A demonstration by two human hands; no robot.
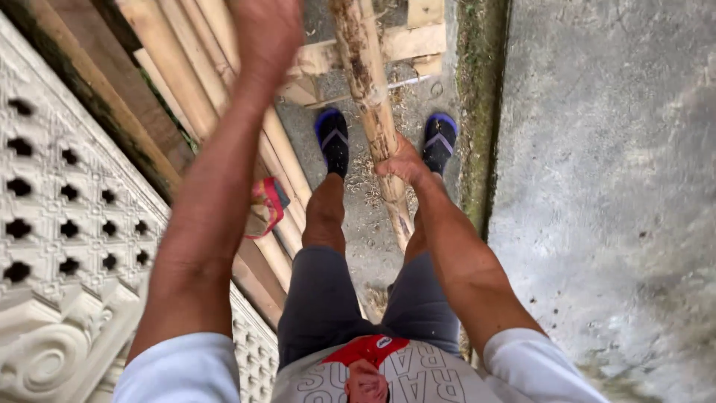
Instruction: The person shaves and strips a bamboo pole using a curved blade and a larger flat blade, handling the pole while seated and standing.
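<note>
Nearest the camera, grey shorts [350, 298] and two bare forearms fill the lower view. Right hand [403, 163] is clamped around a bamboo pole [371, 89], which runs upright between the legs, its lower end hidden behind them. Left hand [265, 30] is raised high, well apart from the pole; whether its fingers are curled or spread cannot be told, as the top edge cuts it off. Below, two blue sandals [333, 140] stand on a shaving-strewn concrete floor [597, 186]. Stacked bamboo poles [186, 67] lie left, beside an ornate white pierced panel [67, 224]. Wooden blocks [418, 37] lie farthest.
</note>
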